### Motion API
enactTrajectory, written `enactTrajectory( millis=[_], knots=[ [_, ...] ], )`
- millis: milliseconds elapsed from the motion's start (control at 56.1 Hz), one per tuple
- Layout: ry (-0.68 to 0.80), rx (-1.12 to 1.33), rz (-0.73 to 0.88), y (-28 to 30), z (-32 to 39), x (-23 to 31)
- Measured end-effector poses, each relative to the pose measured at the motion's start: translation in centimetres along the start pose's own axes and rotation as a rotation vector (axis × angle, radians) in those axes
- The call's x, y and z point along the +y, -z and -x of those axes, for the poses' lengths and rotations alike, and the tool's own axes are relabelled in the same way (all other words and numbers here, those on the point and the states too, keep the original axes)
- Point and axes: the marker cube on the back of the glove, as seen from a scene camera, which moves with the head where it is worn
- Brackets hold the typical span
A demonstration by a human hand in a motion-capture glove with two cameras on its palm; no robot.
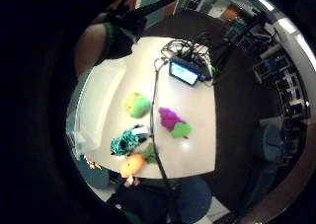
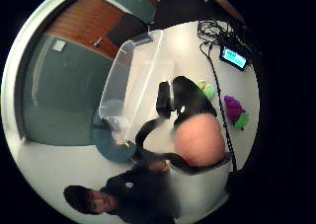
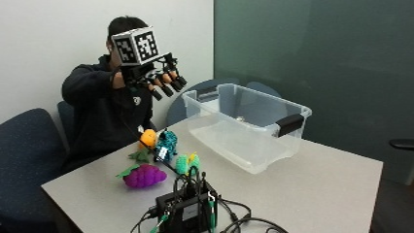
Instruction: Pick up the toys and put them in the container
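The room is evenly and softly lit from overhead, so the grey table [image 3: 310,179] carries only faint, short shadows under the clear container [image 3: 249,127] and the toys. The white wall at the far left reads brighter than the dark green panel at the far right. A small highlight glints on the container's rim. Both palm views bend straight edges strongly toward their borders (the table curves like a bowl). In the thumb-side view a fingertip [image 2: 200,141] close to the lens is a soft, unfocused blob.
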Motion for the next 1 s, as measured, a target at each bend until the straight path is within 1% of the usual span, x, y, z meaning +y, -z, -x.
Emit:
enactTrajectory(
  millis=[53, 89, 339, 642, 802, 999],
  knots=[
    [-0.093, 0.058, 0.048, 0.1, -0.9, 0.1],
    [-0.107, 0.081, 0.074, 0.0, -0.8, 0.0],
    [-0.078, 0.196, 0.204, -2.2, 0.2, -2.2],
    [-0.063, 0.213, 0.359, -8.7, -2.6, -4.1],
    [-0.091, 0.24, 0.365, -10.5, -4.7, -3.4],
    [-0.246, 0.213, 0.306, -11.8, -9.2, -0.8]
  ],
)
